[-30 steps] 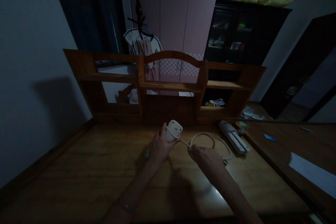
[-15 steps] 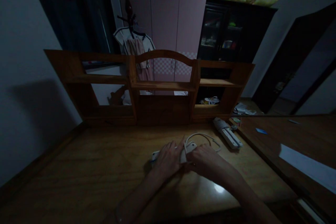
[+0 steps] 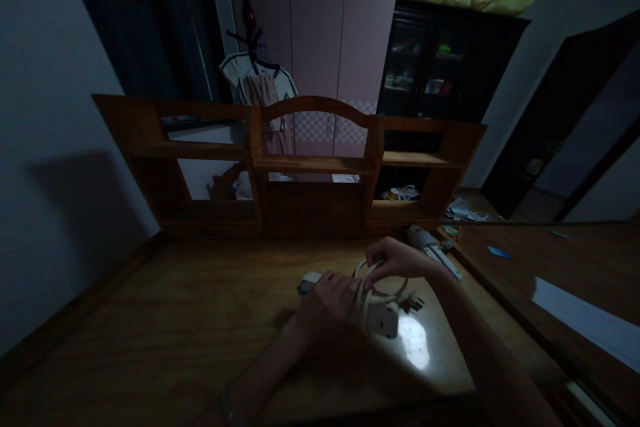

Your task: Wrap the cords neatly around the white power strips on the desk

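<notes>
A white power strip (image 3: 384, 320) is held just over the wooden desk, its far-left end showing past my fingers. My left hand (image 3: 333, 297) is wrapped around its middle. Pale cord (image 3: 366, 307) loops around the strip beside my left fingers. Above it, my right hand (image 3: 387, 259) pinches a length of that cord. The cord's plug (image 3: 413, 302) dangles at the right of the strip. Behind my right forearm lies a second power strip (image 3: 425, 240), its grey cord wound around one end; the forearm partly covers it.
A wooden shelf unit (image 3: 313, 163) stands along the desk's back edge. To the right, a brown tabletop (image 3: 520, 260) bears a white sheet of paper (image 3: 585, 320) and a small blue card (image 3: 498, 252). Light glares off the desk (image 3: 200, 313) near my right arm.
My right hand has risen from the strip's near side to above it, pulling cord. The strip has turned, so its socket end now shows at the right, and the plug has come into view.
</notes>
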A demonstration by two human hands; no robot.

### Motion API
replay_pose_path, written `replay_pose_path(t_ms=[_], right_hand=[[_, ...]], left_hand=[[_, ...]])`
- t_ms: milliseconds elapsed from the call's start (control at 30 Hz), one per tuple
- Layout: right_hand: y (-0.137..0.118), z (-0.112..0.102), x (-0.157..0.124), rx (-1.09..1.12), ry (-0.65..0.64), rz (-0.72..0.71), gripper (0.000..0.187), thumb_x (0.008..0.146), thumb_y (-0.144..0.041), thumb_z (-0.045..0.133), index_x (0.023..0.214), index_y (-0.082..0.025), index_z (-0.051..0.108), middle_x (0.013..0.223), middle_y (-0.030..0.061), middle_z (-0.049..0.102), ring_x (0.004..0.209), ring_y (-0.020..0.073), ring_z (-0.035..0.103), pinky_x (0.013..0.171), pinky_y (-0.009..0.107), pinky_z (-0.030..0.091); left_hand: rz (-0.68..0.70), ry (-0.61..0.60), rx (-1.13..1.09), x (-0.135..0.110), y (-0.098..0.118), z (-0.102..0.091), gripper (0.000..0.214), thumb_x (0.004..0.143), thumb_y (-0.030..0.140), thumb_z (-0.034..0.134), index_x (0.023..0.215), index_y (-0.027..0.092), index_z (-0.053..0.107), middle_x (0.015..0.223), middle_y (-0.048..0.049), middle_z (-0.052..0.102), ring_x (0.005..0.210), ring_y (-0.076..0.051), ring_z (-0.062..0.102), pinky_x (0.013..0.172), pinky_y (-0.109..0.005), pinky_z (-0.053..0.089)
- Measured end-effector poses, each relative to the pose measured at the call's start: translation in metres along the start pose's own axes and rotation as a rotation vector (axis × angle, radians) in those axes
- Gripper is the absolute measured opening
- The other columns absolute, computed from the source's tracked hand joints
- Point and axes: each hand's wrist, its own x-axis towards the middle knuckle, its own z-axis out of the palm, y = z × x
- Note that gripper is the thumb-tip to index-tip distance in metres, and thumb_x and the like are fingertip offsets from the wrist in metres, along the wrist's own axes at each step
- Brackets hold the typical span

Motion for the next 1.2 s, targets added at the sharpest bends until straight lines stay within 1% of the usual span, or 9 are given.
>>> replay_pose_path(t_ms=[100, 233, 367, 600, 667, 767, 867, 1000, 1200], right_hand=[[0.020, -0.006, 0.002, 0.114, 0.154, 0.024, 0.036, 0.069, -0.038, 0.072, 0.063, -0.013, 0.045, 0.056, -0.0062, 0.040, 0.052, 0.0054, 0.034, 0.047, 0.018, 0.023], [0.040, -0.001, -0.001, 0.250, 0.204, 0.086, 0.039, 0.073, -0.043, 0.067, 0.064, -0.016, 0.041, 0.051, -0.0070, 0.038, 0.046, 0.0054, 0.030, 0.043, 0.018, 0.020], [0.052, 0.018, 0.001, 0.369, 0.232, 0.058, 0.042, 0.079, -0.053, 0.058, 0.069, -0.017, 0.040, 0.054, -0.0074, 0.034, 0.047, 0.0056, 0.028, 0.044, 0.018, 0.023], [0.060, 0.057, 0.025, 0.241, 0.257, 0.096, 0.039, 0.083, -0.051, 0.047, 0.068, -0.015, 0.047, 0.058, -0.0025, 0.041, 0.050, 0.0076, 0.035, 0.047, 0.019, 0.030], [0.057, 0.066, 0.027, 0.163, 0.316, 0.123, 0.036, 0.087, -0.045, 0.043, 0.069, -0.014, 0.049, 0.057, -0.0014, 0.042, 0.050, 0.0088, 0.037, 0.047, 0.020, 0.030], [0.047, 0.082, 0.024, 0.030, 0.448, 0.143, 0.038, 0.092, -0.042, 0.038, 0.076, -0.013, 0.056, 0.066, 0.0040, 0.054, 0.062, 0.0144, 0.051, 0.055, 0.023, 0.033], [0.035, 0.100, 0.016, -0.333, 0.540, 0.228, 0.037, 0.098, -0.039, 0.033, 0.095, -0.016, 0.062, 0.077, 0.0083, 0.064, 0.073, 0.0192, 0.060, 0.060, 0.025, 0.033], [0.014, 0.114, 0.004, -0.848, 0.380, 0.297, 0.031, 0.099, -0.032, 0.034, 0.098, -0.017, 0.062, 0.077, 0.0080, 0.067, 0.067, 0.0194, 0.065, 0.055, 0.026, 0.030], [-0.029, 0.106, -0.010, -0.984, 0.228, 0.118, 0.021, 0.093, -0.018, 0.044, 0.086, -0.017, 0.064, 0.082, 0.0073, 0.066, 0.067, 0.0209, 0.064, 0.054, 0.028, 0.034]], left_hand=[[0.003, 0.076, -0.047, -0.003, 0.005, -0.006, 0.031, 0.092, 0.013, 0.039, 0.122, 0.011, 0.044, 0.109, -0.0129, 0.059, 0.101, -0.022, 0.054, 0.092, -0.041, 0.042], [-0.168, 0.200, -0.116, -0.007, 0.002, -0.007, 0.045, 0.089, 0.022, 0.045, 0.132, 0.015, 0.036, 0.117, -0.0131, 0.058, 0.107, -0.023, 0.054, 0.096, -0.041, 0.040], [-0.265, 0.274, -0.119, -0.012, -0.010, -0.001, 0.047, 0.084, 0.030, 0.054, 0.129, 0.021, 0.041, 0.117, -0.0097, 0.060, 0.108, -0.022, 0.056, 0.094, -0.038, 0.043], [-0.426, 0.406, -0.106, -0.010, -0.017, -0.004, 0.072, 0.079, 0.045, 0.064, 0.140, 0.021, 0.033, 0.121, -0.0102, 0.059, 0.109, -0.022, 0.056, 0.097, -0.034, 0.042], [-0.521, 0.374, -0.100, -0.006, -0.018, -0.008, 0.072, 0.080, 0.048, 0.062, 0.141, 0.022, 0.033, 0.124, -0.0096, 0.057, 0.111, -0.023, 0.055, 0.098, -0.033, 0.041], [-0.691, 0.271, -0.084, -0.001, -0.022, -0.013, 0.075, 0.081, 0.054, 0.059, 0.144, 0.024, 0.032, 0.126, -0.0092, 0.055, 0.110, -0.024, 0.054, 0.093, -0.032, 0.042], [-0.859, 0.127, -0.033, 0.001, -0.030, -0.014, 0.079, 0.080, 0.055, 0.059, 0.147, 0.030, 0.025, 0.120, -0.0066, 0.057, 0.103, -0.024, 0.056, 0.082, -0.031, 0.043], [-0.897, -0.001, 0.090, -0.004, -0.043, -0.010, 0.077, 0.081, 0.048, 0.061, 0.147, 0.034, 0.026, 0.110, -0.0061, 0.058, 0.099, -0.024, 0.054, 0.081, -0.033, 0.039], [-0.832, -0.088, 0.138, -0.011, -0.042, 0.004, 0.080, 0.079, 0.039, 0.064, 0.148, 0.032, 0.024, 0.107, -0.0071, 0.056, 0.099, -0.025, 0.052, 0.086, -0.035, 0.036]])
